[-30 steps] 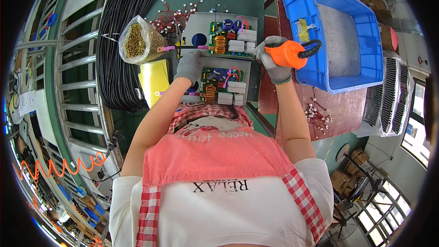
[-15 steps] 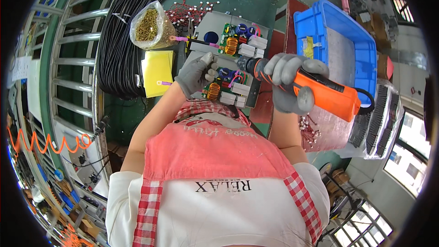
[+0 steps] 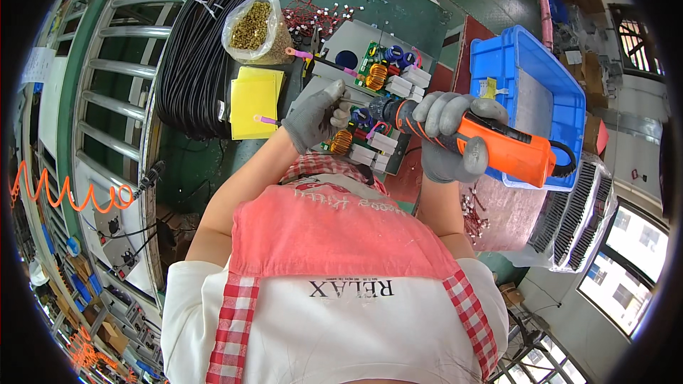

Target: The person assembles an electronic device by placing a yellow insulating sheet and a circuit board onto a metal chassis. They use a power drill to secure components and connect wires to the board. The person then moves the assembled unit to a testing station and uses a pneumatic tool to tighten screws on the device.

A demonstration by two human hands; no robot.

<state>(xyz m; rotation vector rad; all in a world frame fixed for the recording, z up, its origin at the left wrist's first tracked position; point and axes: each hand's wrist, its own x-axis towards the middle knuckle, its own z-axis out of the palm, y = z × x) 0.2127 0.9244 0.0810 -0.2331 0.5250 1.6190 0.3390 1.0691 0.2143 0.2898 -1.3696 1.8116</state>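
My right hand, in a grey glove, is wrapped around an orange and black power screwdriver held sideways, its chuck pointing left. A thin bit runs from the chuck to the fingertips of my left hand. That hand, also gloved in grey, is closed with its fingers pinched at the bit's end; anything small between them is hidden. Beneath both hands lies a green circuit board with a copper coil and white blocks, partly covered. A similar board sits just beyond it on a grey metal plate.
Left of the plate are a clear bag of small brass-coloured parts, yellow sheets and a coil of black cable. Red wires with white connectors lie behind. A blue bin stands at right, near black racks.
The view has shifted slightly, so the bench items sit further right. My left fingers and the screwdriver's bit have come together above the nearer board. Both hands keep their grip shapes.
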